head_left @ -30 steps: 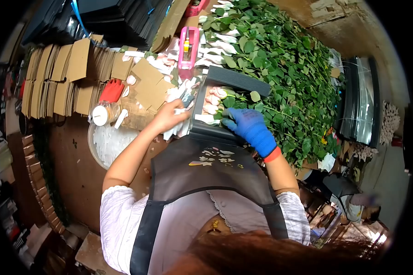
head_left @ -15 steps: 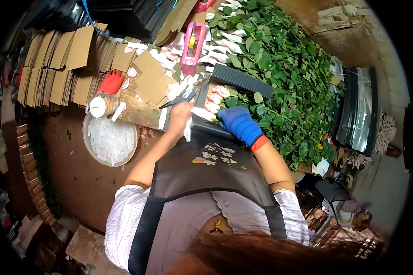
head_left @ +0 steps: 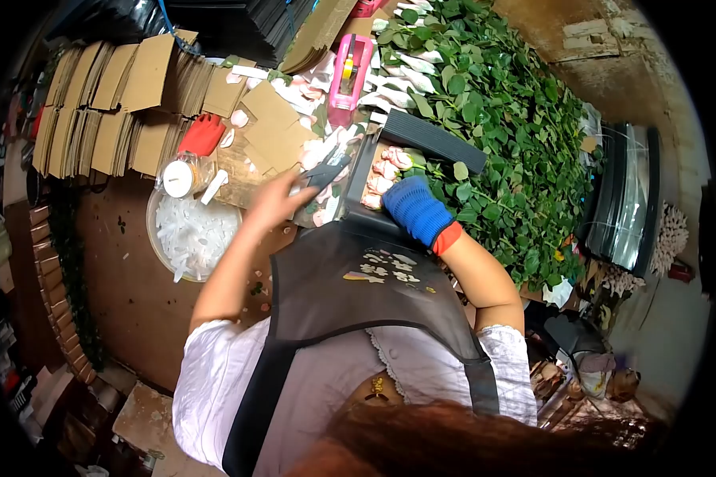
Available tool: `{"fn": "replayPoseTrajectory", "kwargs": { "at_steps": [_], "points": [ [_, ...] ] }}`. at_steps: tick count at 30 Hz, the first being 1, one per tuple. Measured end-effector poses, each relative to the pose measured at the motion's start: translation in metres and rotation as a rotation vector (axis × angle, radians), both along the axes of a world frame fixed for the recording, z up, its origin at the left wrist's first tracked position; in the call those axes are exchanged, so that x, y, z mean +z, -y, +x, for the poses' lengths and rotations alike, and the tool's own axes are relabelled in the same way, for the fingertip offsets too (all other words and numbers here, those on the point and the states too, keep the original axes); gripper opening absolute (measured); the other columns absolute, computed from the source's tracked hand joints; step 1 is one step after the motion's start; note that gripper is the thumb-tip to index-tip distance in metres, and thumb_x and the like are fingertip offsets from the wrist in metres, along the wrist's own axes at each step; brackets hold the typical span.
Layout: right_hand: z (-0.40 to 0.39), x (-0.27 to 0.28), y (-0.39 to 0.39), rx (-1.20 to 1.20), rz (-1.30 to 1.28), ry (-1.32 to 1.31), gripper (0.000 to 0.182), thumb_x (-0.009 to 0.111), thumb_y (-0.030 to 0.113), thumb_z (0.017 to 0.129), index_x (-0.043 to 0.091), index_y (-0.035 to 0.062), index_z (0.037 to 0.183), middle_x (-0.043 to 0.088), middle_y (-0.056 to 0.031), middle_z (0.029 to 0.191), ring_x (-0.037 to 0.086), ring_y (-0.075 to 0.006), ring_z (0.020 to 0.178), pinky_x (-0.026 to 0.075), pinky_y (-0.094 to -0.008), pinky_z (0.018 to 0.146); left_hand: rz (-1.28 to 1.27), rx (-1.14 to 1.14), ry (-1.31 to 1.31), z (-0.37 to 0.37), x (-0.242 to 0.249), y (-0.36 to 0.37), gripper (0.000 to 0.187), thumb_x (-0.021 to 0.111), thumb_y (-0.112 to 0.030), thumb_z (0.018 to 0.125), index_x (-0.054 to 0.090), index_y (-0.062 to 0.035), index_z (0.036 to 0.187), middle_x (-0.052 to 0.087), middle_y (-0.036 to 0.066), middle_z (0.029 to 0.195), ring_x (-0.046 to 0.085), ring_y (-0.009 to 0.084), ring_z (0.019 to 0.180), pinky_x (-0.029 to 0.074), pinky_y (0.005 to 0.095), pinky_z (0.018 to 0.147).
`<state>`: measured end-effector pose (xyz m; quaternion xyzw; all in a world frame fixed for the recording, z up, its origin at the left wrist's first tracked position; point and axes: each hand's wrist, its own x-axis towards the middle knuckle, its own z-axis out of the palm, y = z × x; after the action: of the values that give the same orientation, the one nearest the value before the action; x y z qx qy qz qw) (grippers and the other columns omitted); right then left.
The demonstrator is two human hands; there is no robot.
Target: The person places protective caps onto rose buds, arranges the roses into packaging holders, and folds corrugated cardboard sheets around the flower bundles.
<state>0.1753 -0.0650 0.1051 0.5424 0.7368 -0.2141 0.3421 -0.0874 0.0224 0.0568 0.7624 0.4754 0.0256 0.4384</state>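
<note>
My bare left hand (head_left: 277, 199) is closed around the near end of a dark hand tool (head_left: 326, 172), whose exact kind I cannot make out. It rests over the work table among white and pink scraps. Pale pink roses (head_left: 386, 168) lie in a row inside a black tray (head_left: 360, 171), their heads towards the left. My right hand (head_left: 415, 208), in a blue glove with an orange cuff, curls at the near end of the row, against the roses. Its fingertips are partly hidden.
Leafy rose stems (head_left: 501, 159) are heaped on the right. A grooved black block (head_left: 433, 141) and a pink tape dispenser (head_left: 350, 75) sit beyond the tray. On the left are cardboard stacks (head_left: 147, 79), a red glove (head_left: 203, 135), a jar (head_left: 181, 178) and a tub of clear pieces (head_left: 195, 238).
My left hand has moved left, away from the roses and onto the dark tool's near end. The white strip beside it no longer shows. My right hand stays by the roses.
</note>
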Motion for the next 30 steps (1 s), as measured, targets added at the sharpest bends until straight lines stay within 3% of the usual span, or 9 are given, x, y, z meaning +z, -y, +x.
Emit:
{"fn": "replayPoseTrajectory", "kwargs": {
  "at_steps": [3,6,10,11,13,14,21,25,30],
  "points": [
    [0.0,0.006,-0.004,-0.032,-0.048,0.005,0.017,0.061,0.019,0.092,0.077,0.014,0.096,0.077,-0.0082,0.095,0.074,-0.026,0.089,0.056,-0.0411,0.069,-0.088,-0.13,0.389,0.084,-0.012,0.002,0.083,0.09,-0.041,0.071,0.046,-0.0003,0.128,0.05,0.023,0.133,0.049,0.034,0.127,0.041,0.0399,0.106],
    [0.019,-0.013,0.016,-0.043,0.128,-0.114,0.015,0.062,0.022,0.091,0.074,0.0139,0.092,0.075,-0.0088,0.089,0.074,-0.0269,0.087,0.056,-0.0419,0.067,-0.1,-0.351,0.392,0.106,-0.03,0.005,0.101,0.091,-0.049,0.066,0.038,-0.0003,0.137,0.032,0.027,0.145,0.033,0.0425,0.138,0.033,0.0465,0.115],
    [0.022,-0.012,0.031,-0.267,0.158,-0.126,0.02,0.057,0.021,0.092,0.075,0.0136,0.092,0.075,-0.0131,0.091,0.074,-0.0294,0.087,0.057,-0.0445,0.071,-0.213,-0.293,0.378,0.092,-0.038,-0.004,0.078,0.081,-0.05,0.079,0.046,-0.0075,0.134,0.032,0.027,0.144,0.036,0.0417,0.136,0.035,0.0453,0.113],
    [0.023,-0.011,0.029,-0.246,0.168,-0.169,0.019,0.058,0.022,0.091,0.075,0.0128,0.091,0.075,-0.0134,0.09,0.074,-0.0299,0.086,0.056,-0.0446,0.071,-0.094,-0.24,0.376,0.088,-0.041,0.0,0.047,0.069,-0.041,0.092,0.058,-0.0075,0.123,0.05,0.026,0.132,0.048,0.0397,0.123,0.041,0.0465,0.103],
    [0.028,-0.01,0.027,-0.21,0.194,-0.252,0.017,0.061,0.024,0.089,0.073,0.0112,0.089,0.073,-0.0139,0.086,0.073,-0.031,0.084,0.056,-0.0447,0.071,-0.232,-0.273,0.227,0.082,-0.023,-0.004,0.032,0.058,-0.032,0.1,0.07,-0.0031,0.107,0.058,0.015,0.109,0.053,0.0251,0.106,0.044,0.0374,0.089],
    [0.034,-0.01,0.03,-0.211,0.231,-0.317,0.016,0.063,0.026,0.087,0.071,0.0131,0.09,0.072,-0.0129,0.084,0.071,-0.0329,0.082,0.054,-0.0454,0.072,-0.233,-0.232,0.232,0.082,-0.014,0.004,0.036,0.05,-0.03,0.102,0.074,-0.0047,0.101,0.059,0.013,0.093,0.055,0.0279,0.104,0.045,0.0378,0.09],
    [0.056,0.004,0.052,-0.484,0.242,-0.564,0.02,0.066,0.037,0.088,0.069,0.0184,0.094,0.07,-0.0112,0.085,0.068,-0.0342,0.081,0.053,-0.0457,0.073,0.129,-0.548,0.386,0.073,-0.013,0.018,0.036,0.04,-0.017,0.1,0.074,-0.0086,0.105,0.067,0.011,0.106,0.057,0.0284,0.109,0.042,0.0398,0.097],
    [0.051,0.002,0.057,-0.48,0.294,-0.452,0.026,0.064,0.041,0.09,0.068,0.0182,0.102,0.071,-0.0121,0.09,0.068,-0.0338,0.087,0.053,-0.0456,0.075,-0.181,-0.512,0.592,0.083,-0.015,0.031,0.034,0.04,-0.015,0.101,0.073,-0.0097,0.105,0.07,0.005,0.121,0.057,0.0226,0.123,0.033,0.0354,0.107],
    [0.051,0.006,0.049,-0.429,0.177,-0.437,0.029,0.061,0.043,0.091,0.067,0.0175,0.105,0.071,-0.013,0.091,0.068,-0.0348,0.087,0.053,-0.0467,0.076,-0.027,-0.54,0.567,0.087,-0.003,0.042,0.033,0.039,-0.014,0.101,0.072,-0.0097,0.109,0.069,0.005,0.125,0.056,0.0237,0.126,0.03,0.0349,0.107]
  ]
}}
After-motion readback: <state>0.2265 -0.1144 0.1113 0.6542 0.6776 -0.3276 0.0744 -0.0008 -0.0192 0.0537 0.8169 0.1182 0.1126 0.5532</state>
